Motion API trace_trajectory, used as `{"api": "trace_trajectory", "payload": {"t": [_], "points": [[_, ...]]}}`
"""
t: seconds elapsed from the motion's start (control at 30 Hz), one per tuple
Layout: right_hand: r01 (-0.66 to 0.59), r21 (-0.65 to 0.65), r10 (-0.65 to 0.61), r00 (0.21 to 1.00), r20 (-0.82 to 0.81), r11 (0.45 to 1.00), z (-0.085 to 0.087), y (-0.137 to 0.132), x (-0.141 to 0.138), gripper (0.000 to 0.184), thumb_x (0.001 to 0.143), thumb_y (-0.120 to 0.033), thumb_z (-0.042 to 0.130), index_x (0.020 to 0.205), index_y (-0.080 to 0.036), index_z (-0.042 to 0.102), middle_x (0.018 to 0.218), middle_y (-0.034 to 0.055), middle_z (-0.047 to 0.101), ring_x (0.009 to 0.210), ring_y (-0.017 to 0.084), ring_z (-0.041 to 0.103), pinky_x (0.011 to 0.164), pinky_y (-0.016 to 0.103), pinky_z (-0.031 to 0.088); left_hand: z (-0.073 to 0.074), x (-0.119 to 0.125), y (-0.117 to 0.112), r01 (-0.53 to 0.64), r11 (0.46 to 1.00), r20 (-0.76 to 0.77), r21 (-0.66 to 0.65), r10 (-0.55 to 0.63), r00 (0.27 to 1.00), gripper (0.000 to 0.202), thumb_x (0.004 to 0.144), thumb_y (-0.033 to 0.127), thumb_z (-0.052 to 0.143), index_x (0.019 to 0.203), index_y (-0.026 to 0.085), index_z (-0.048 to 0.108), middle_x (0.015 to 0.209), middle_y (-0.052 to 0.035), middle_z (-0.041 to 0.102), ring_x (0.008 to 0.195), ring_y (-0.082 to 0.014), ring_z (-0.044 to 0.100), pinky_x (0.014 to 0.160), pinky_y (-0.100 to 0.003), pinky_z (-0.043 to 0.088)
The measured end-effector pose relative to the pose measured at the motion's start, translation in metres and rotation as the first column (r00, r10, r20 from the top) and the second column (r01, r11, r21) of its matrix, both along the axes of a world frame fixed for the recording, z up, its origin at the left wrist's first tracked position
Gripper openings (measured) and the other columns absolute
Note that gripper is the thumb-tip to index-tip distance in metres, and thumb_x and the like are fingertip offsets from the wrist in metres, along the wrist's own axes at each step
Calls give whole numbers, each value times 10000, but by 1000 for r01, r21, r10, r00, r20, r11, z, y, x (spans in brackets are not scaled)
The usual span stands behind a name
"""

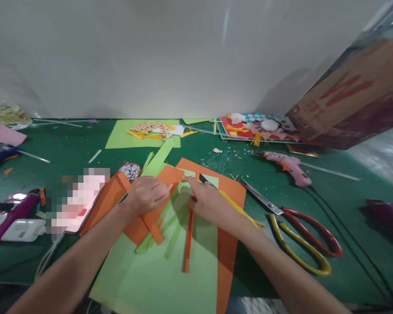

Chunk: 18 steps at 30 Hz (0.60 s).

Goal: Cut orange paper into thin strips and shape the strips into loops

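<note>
My left hand (pixel 149 194) is closed, its fingers curled over orange paper (pixel 173 178) and green strips. What it may pinch is too small to make out. To its right, my right hand (pixel 209 203) is also closed, fingertips bent down above the green paper sheet (pixel 193 290); anything in them is hidden. An orange strip (pixel 189 244) runs out from beneath the right hand. Cut light green strips (pixel 173 240) and an orange strip (pixel 153 229) lie loose on the sheet. Beneath the right wrist lies a long yellow thing (pixel 237 204), partly covered.
Scissors (pixel 277 211) with red and yellow handles lie at the right, below a pink glue gun (pixel 291 168) with a trailing cord. A phone (pixel 85 205) and a purple device (pixel 11 213) are at left. A paper bag (pixel 350 96) stands back right against the white wall (pixel 170 56).
</note>
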State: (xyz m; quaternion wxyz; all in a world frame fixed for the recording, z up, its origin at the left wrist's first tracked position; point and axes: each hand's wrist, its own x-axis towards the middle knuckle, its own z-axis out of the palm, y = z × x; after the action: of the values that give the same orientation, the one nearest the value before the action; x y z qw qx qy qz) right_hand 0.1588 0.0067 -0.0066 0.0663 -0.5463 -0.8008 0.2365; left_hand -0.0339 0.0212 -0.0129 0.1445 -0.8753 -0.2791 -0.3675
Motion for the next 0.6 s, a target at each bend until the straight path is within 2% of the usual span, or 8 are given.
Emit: {"api": "trace_trajectory", "payload": {"t": [0.2, 0.4, 0.5, 0.6], "points": [[-28, 64, 36, 991, -132, 998, -8, 4, 0, 620, 676, -2, 411, 1273, -155, 476, 731, 28, 577, 668, 161, 493, 564, 242, 286, -1, 0, 2, 32, 995, -12, 96, -31, 999, 390, 857, 100, 497, 514, 197, 338, 420, 61, 405, 400, -89, 357, 443, -245, 257], [53, 111, -31, 982, -187, 992, -14, 8, -2, 584, 683, -20, 404, 1240, -148, 526, 669, 8, 524, 613, 151, 450, 550, 231, 318, -1, 0, 1, 4, 999, -53, 50, -1, 999, 359, 880, 134, 468, 540, 199, 369, 438, 54, 435, 406, -94, 385, 449, -250, 260], [80, 150, -55, 985, -162, 985, -14, 9, -3, 570, 673, -17, 394, 1201, -154, 557, 649, 6, 519, 599, 148, 452, 549, 230, 319, -2, 0, -1, -29, 995, -151, -91, 15, 988, 248, 883, 259, 493, 647, 192, 462, 526, 34, 525, 460, -109, 467, 455, -241, 297], [106, 151, -85, 987, -137, 983, -13, 8, -3, 577, 661, -8, 392, 1199, -137, 559, 640, 8, 522, 580, 146, 456, 535, 229, 312, -3, 0, -2, -125, 941, -284, -315, 32, 958, 160, 835, 330, 543, 778, 183, 514, 673, -2, 611, 579, -140, 563, 483, -235, 337]]}}
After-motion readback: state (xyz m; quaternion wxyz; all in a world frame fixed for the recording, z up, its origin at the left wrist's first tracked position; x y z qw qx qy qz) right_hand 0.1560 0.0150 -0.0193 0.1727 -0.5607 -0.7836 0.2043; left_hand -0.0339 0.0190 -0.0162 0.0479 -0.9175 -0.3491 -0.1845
